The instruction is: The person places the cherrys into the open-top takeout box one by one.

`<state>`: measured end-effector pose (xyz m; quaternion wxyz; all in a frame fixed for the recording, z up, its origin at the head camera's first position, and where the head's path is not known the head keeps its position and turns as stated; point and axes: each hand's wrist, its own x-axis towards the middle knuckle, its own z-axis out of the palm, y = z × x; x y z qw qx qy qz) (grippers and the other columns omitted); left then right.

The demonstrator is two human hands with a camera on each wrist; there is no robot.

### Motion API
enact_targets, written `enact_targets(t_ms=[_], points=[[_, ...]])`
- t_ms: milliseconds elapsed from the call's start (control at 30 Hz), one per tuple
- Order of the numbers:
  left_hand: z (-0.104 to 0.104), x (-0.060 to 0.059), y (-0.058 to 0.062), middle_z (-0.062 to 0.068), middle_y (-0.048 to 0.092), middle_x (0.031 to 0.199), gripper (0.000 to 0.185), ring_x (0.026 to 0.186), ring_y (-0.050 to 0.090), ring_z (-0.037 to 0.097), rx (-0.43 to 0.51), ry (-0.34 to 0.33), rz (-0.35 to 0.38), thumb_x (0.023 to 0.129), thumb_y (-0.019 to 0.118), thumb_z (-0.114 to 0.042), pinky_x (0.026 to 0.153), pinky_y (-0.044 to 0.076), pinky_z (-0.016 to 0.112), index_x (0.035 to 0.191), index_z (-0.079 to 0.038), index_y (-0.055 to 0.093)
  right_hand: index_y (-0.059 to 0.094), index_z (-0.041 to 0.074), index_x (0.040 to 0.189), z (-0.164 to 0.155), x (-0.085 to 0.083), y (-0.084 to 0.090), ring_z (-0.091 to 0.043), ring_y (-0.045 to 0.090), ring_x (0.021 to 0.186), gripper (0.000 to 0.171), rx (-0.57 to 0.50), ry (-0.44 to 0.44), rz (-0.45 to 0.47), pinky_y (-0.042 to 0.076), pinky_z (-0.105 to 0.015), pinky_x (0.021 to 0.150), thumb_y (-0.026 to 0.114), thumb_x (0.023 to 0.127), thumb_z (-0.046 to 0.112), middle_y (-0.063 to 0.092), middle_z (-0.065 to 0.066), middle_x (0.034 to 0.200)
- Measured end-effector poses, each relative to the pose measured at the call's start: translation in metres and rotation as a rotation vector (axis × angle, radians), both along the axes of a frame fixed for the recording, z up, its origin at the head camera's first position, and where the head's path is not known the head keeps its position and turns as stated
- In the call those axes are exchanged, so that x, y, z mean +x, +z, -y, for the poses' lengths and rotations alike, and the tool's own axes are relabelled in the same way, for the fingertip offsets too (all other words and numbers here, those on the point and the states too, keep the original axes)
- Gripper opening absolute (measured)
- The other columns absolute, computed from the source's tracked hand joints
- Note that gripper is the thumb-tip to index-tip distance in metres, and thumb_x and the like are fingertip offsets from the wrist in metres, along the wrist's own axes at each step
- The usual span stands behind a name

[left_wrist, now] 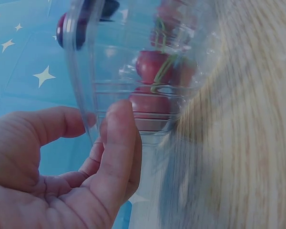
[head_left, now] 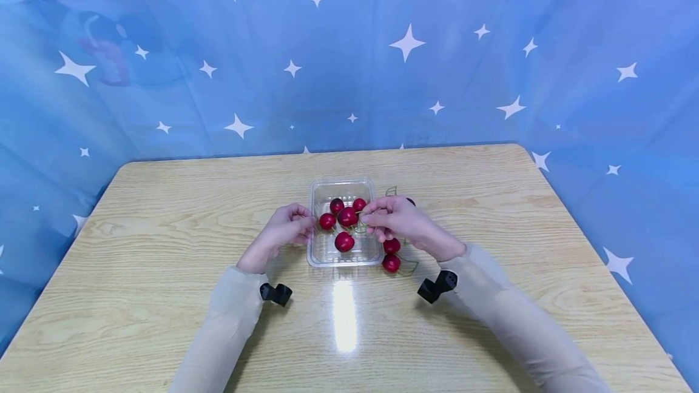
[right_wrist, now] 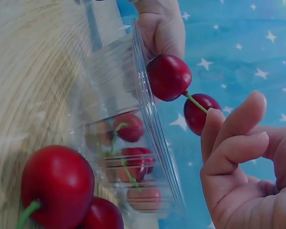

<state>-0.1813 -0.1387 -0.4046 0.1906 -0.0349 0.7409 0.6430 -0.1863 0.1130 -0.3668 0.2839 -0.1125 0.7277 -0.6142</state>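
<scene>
A clear plastic container (head_left: 327, 262) stands on the table with red cherries (head_left: 327, 221) inside. My left hand (head_left: 284, 226) pinches its left rim between thumb and fingers; the left wrist view shows the fingers against the ribbed outer wall (left_wrist: 148, 138). Over the container's right side, my right hand (head_left: 401, 223) pinches a thin green stem (right_wrist: 196, 102) between its fingertips. A glossy cherry (right_wrist: 169, 78) hangs from that stem above the rim, and a second cherry (right_wrist: 201, 114) is close beside it. Several cherries seen through the wall (right_wrist: 128, 128) rest lower in the container.
More cherries (head_left: 391, 264) with green stems lie on the table against the container's right side, partly under my right hand. The wooden table (head_left: 180, 247) extends to both sides. A blue curtain with white stars (head_left: 349, 53) hangs behind it.
</scene>
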Motion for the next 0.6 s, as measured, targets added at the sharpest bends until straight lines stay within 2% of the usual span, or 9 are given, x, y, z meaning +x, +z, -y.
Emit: enact_targets(t_ms=[233,367,600], points=[[0.0,0.0,0.0,0.005,0.056,0.07,0.013,0.058,0.057,0.012,0.001,-0.006,-0.011,0.09,0.054,-0.002,0.056,0.056,0.024,0.1,0.006,0.049,0.057,-0.007,0.102,0.01,-0.001,-0.001,-0.006,0.051,0.043,0.018,0.038,0.019,0.001,0.034,-0.015,0.04,0.059,0.09,0.007,0.065,-0.004,0.068],[0.0,0.0,0.0,0.005,0.056,0.07,0.013,0.058,0.057,0.012,-0.003,-0.006,-0.014,0.09,0.054,-0.002,0.057,0.056,0.024,0.1,0.006,0.049,0.058,-0.006,0.101,0.015,-0.002,-0.005,-0.008,0.05,0.043,0.017,0.066,0.023,-0.007,0.035,-0.017,0.04,0.062,0.088,0.006,0.066,-0.005,0.07],[-0.001,0.0,0.0,0.005,0.056,0.07,0.012,0.058,0.057,0.011,-0.011,-0.003,-0.01,0.09,0.054,-0.002,0.058,0.056,0.026,0.099,0.004,0.049,0.058,-0.005,0.101,0.024,-0.002,-0.008,-0.009,0.051,0.042,0.017,0.092,0.024,0.016,0.037,-0.018,0.04,0.062,0.089,0.006,0.066,-0.018,0.077]])
